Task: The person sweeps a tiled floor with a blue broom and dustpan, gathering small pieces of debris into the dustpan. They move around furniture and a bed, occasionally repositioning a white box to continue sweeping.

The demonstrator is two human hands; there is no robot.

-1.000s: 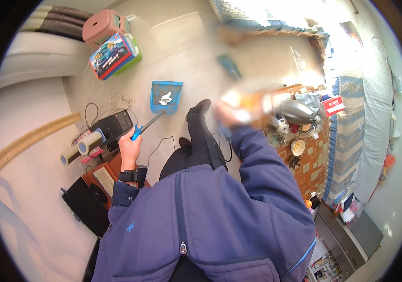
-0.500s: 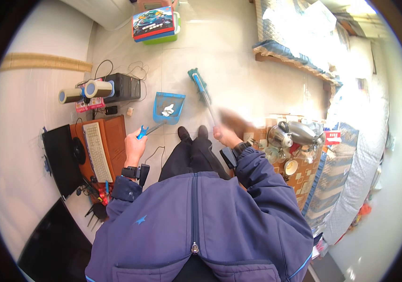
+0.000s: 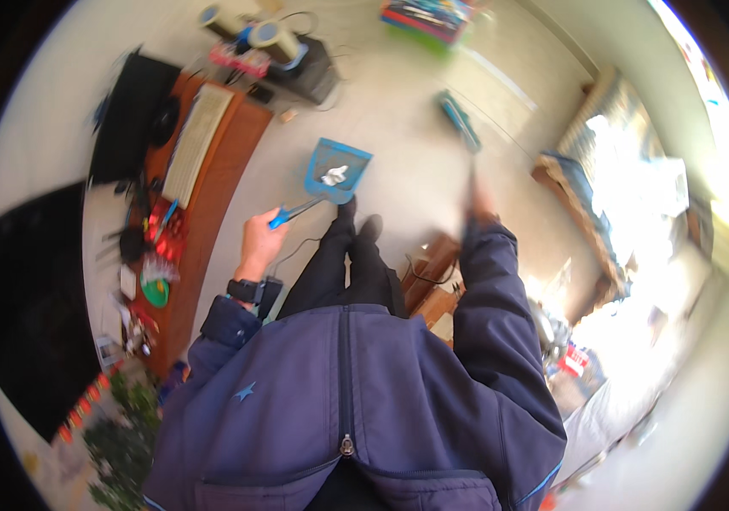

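My left hand [image 3: 260, 242] is closed round the blue handle of a dustpan [image 3: 356, 158], which lies just ahead of my shoes. Crumpled white scraps [image 3: 334, 175] rest in its pan. Out to the right, my right hand [image 3: 482, 204] is smeared by motion, but it grips the thin shaft of a broom. The teal broom head [image 3: 460, 121] is on the floor, beyond the dustpan and to its right, apart from it.
On the left stands a reddish-brown desk [image 3: 236, 162] with a keyboard [image 3: 198, 146] and a monitor [image 3: 130, 119]. A black box [image 3: 309, 77] is beyond it. A colourful box [image 3: 428, 21] lies far ahead. A bed [image 3: 586, 196] and a brown wooden piece [image 3: 432, 277] are on the right.
The view has turned toward the right. My right arm has stretched forward and the broom head is farther from the dustpan. The dustpan stays in my left hand with the scraps inside.
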